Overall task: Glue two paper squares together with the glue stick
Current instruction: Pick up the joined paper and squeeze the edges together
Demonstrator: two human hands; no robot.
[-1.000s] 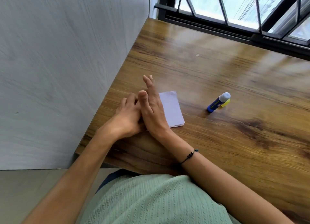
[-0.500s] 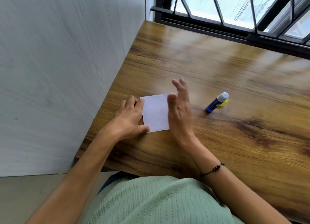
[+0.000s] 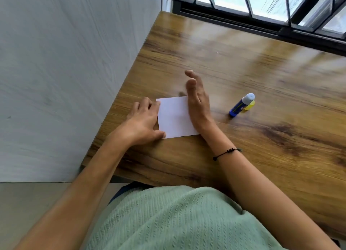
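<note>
your left hand (image 3: 142,121) lies flat on the paper (image 3: 175,117); your right hand (image 3: 196,98) stands open, edge down; push unevenly and the squares could slide crooked

Both hands (image 3: 142,121) (image 3: 197,100) flank white paper (image 3: 175,117); glue stick (image 3: 241,105) right

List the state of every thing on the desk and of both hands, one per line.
paper: flat on the desk, looks like one square
glue stick: lying on its side, capped, untouched
left hand: fingers rest on paper's left edge
right hand: open, on edge along paper's right side
</note>
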